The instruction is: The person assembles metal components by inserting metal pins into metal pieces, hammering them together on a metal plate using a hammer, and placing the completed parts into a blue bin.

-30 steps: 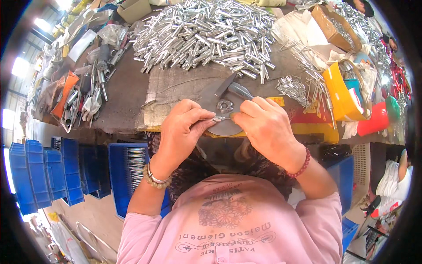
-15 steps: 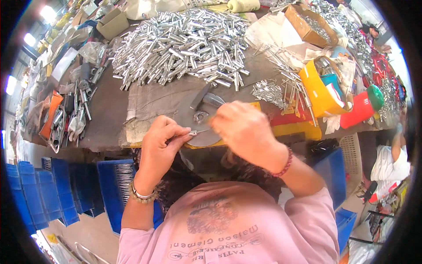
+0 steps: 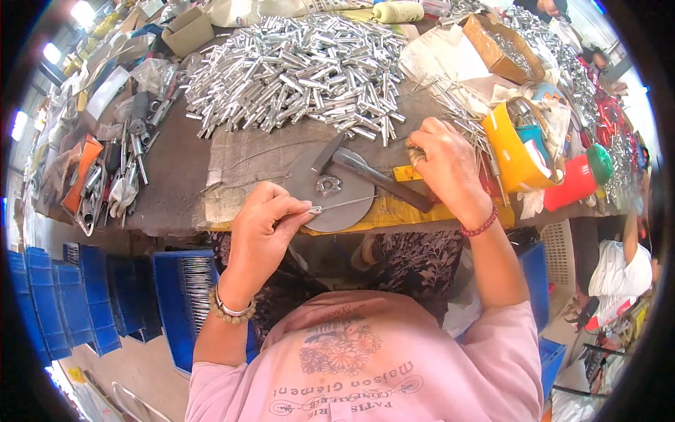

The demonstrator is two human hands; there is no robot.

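My left hand (image 3: 271,219) is closed in a pinch on a thin metal rod (image 3: 348,203) with a small silver fitting at its held end. The rod points right, over a round grey metal disc (image 3: 302,186) at the table's near edge. A hammer (image 3: 383,181) lies across the disc, its dark handle slanting toward the right. On the disc, beside the hammer, sits a small ring-shaped metal piece (image 3: 328,186). My right hand (image 3: 450,158) is raised to the right of the hammer, fingers curled together; what they hold, if anything, is hidden.
A big heap of silver metal tubes (image 3: 295,74) covers the back of the table. Thin rods (image 3: 460,112), a yellow container (image 3: 506,151) and a red jar with a green lid (image 3: 573,179) stand right. Tools (image 3: 130,151) lie left; blue bins (image 3: 169,302) are below.
My right hand has moved right, away from the rod and disc, uncovering the hammer handle and the rod's length. My left hand stays nearly in place, still pinching the rod.
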